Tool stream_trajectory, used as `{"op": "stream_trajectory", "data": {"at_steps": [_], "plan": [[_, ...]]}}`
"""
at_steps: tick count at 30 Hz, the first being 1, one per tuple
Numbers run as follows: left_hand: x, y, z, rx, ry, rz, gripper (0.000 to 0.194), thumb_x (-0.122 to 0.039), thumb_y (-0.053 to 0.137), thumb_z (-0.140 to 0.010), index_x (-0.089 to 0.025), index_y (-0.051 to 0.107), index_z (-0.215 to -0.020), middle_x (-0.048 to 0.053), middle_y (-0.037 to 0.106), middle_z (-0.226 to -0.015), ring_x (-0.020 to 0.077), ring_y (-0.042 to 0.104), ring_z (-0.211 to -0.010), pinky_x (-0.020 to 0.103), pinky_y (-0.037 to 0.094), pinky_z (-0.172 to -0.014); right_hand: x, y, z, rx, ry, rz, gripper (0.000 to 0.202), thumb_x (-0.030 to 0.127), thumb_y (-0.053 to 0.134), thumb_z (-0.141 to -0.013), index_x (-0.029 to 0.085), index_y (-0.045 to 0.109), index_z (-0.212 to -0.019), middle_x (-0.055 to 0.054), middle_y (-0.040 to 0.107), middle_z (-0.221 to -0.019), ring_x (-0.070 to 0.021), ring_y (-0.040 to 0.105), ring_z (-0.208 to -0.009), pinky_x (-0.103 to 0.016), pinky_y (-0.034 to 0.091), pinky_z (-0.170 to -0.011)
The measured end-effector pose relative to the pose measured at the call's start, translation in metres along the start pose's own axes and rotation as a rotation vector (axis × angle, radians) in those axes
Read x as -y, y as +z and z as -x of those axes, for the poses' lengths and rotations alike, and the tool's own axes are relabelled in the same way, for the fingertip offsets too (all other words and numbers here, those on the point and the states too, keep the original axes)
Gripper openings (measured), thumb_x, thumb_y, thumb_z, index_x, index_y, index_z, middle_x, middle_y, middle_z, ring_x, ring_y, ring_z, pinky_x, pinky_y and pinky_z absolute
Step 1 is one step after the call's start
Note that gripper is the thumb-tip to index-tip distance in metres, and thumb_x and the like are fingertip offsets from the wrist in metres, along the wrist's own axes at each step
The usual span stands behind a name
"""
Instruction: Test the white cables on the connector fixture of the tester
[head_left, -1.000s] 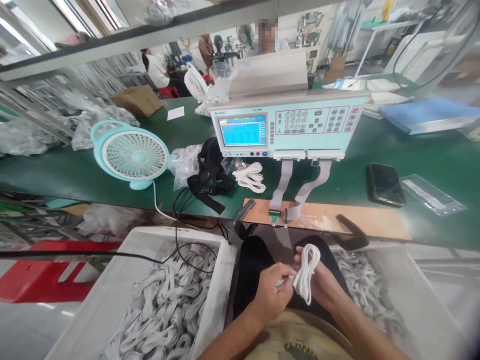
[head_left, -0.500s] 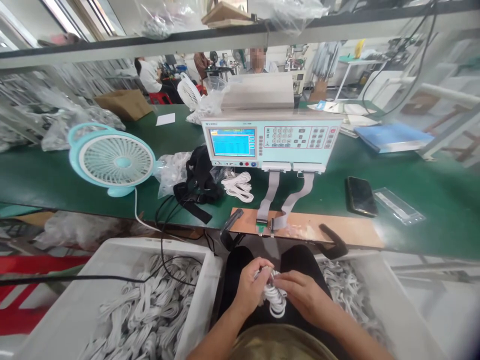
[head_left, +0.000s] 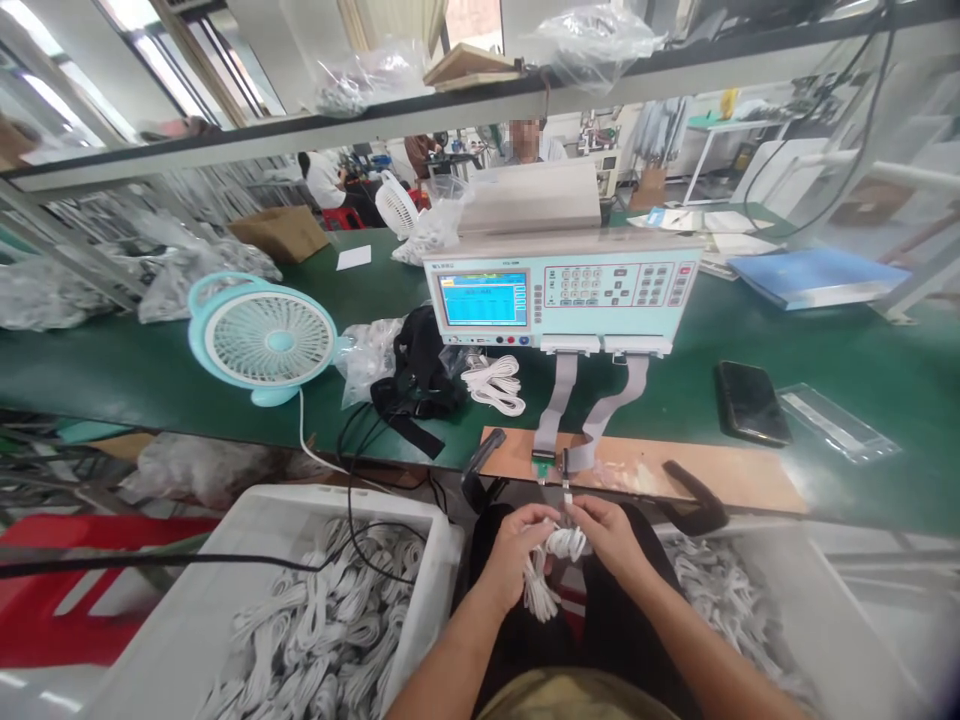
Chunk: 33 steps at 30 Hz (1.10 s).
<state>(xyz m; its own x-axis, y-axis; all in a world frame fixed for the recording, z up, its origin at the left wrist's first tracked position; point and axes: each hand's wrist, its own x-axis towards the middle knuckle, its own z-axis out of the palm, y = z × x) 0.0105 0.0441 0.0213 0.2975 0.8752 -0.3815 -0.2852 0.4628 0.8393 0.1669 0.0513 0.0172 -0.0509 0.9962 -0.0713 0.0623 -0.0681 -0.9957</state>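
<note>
A coiled white cable (head_left: pixel 541 585) hangs from my left hand (head_left: pixel 517 550), whose fingers are closed on it. My right hand (head_left: pixel 609 535) pinches a white plug (head_left: pixel 568 502) of the cable at the right-hand connector (head_left: pixel 566 465) on the board's front edge; whether the plug is fully seated cannot be made out. Beside it on the left sits a green connector (head_left: pixel 543 464). Two grey ribbon cables (head_left: pixel 556 405) run from these up to a tester (head_left: pixel 562 300) with a lit blue screen.
A white bin (head_left: pixel 262 500) of coiled cables stands at left, another bin (head_left: pixel 810 590) at right. On the green table (head_left: pixel 832 350) are a fan (head_left: pixel 262 335), black straps (head_left: pixel 424 365), a coiled cable (head_left: pixel 493 384), a phone (head_left: pixel 752 402) and a blue folder (head_left: pixel 817 277). Clamps hold the wooden board (head_left: pixel 750 475).
Both hands have risen from above the lap towards the board, and the cable's plug has come up to the right-hand connector. The screen's display looks different. The view has shifted.
</note>
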Motion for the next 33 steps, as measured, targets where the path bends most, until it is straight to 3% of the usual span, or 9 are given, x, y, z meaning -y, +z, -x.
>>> {"op": "stream_trajectory", "data": {"at_steps": [4, 6, 12, 18, 24, 30, 33], "plan": [[-0.001, -0.016, -0.003, 0.18, -0.07, 0.173, 0.038, -0.021, 0.064, -0.059, -0.013, 0.064, -0.095, 0.001, 0.058, -0.069, 0.006, 0.044, -0.038, 0.02, 0.036, -0.036, 0.004, 0.004, -0.003, -0.058, 0.049, -0.064, 0.032, 0.045, 0.064, -0.074, 0.015, 0.064, -0.064, 0.002, 0.05, -0.056, -0.0121, 0.041, -0.053, -0.023, 0.031, -0.051], [0.0, -0.018, -0.005, 0.141, -0.059, 0.155, 0.038, -0.02, 0.066, -0.058, -0.013, 0.065, -0.095, 0.0, 0.058, -0.069, 0.0056, 0.044, -0.038, 0.02, 0.036, -0.036, 0.006, 0.006, -0.003, -0.082, 0.079, -0.115, 0.032, 0.046, 0.067, -0.071, 0.014, 0.065, -0.064, 0.001, 0.051, -0.055, -0.0117, 0.042, -0.052, -0.023, 0.031, -0.05], [0.001, -0.006, -0.014, -0.134, 0.096, -0.135, 0.024, -0.035, 0.066, -0.068, -0.013, 0.064, -0.077, -0.004, 0.052, -0.052, 0.0055, 0.039, -0.038, 0.018, 0.031, -0.038, 0.012, 0.016, -0.002, -0.138, 0.202, -0.281, 0.036, 0.05, 0.071, -0.062, 0.015, 0.064, -0.061, 0.001, 0.052, -0.049, -0.0109, 0.04, -0.045, -0.023, 0.032, -0.046], [-0.012, -0.011, -0.021, 0.017, 0.244, -0.378, 0.03, -0.039, 0.055, -0.079, -0.014, 0.058, -0.062, -0.004, 0.044, -0.052, 0.0066, 0.038, -0.043, 0.018, 0.029, -0.041, 0.014, 0.023, -0.006, -0.184, 0.259, -0.325, 0.037, 0.051, 0.071, -0.059, 0.015, 0.064, -0.062, -0.001, 0.055, -0.051, -0.0123, 0.044, -0.046, -0.024, 0.035, -0.048], [-0.003, -0.012, -0.033, -0.131, 0.305, -0.365, 0.023, -0.032, 0.056, -0.073, -0.013, 0.063, -0.062, -0.001, 0.05, -0.057, 0.0088, 0.04, -0.05, 0.018, 0.031, -0.046, 0.017, 0.018, -0.006, -0.144, 0.229, -0.35, 0.035, 0.048, 0.075, -0.058, 0.014, 0.065, -0.06, -0.001, 0.057, -0.053, -0.0122, 0.045, -0.048, -0.024, 0.035, -0.05], [0.001, -0.005, -0.037, -0.214, 0.247, -0.235, 0.024, -0.032, 0.058, -0.069, -0.013, 0.059, -0.055, -0.005, 0.039, -0.046, 0.0072, 0.032, -0.044, 0.019, 0.025, -0.044, 0.011, 0.015, -0.006, -0.079, 0.236, -0.395, 0.032, 0.046, 0.076, -0.061, 0.015, 0.068, -0.068, -0.001, 0.059, -0.054, -0.0133, 0.046, -0.05, -0.024, 0.036, -0.052], [0.003, 0.001, -0.036, -0.269, 0.263, -0.178, 0.026, -0.034, 0.056, -0.072, -0.013, 0.058, -0.056, -0.003, 0.043, -0.05, 0.0081, 0.035, -0.047, 0.02, 0.028, -0.047, 0.006, 0.014, -0.006, -0.063, 0.228, -0.395, 0.035, 0.049, 0.073, -0.064, 0.015, 0.068, -0.071, -0.001, 0.059, -0.055, -0.0136, 0.046, -0.05, -0.025, 0.037, -0.053]]}}
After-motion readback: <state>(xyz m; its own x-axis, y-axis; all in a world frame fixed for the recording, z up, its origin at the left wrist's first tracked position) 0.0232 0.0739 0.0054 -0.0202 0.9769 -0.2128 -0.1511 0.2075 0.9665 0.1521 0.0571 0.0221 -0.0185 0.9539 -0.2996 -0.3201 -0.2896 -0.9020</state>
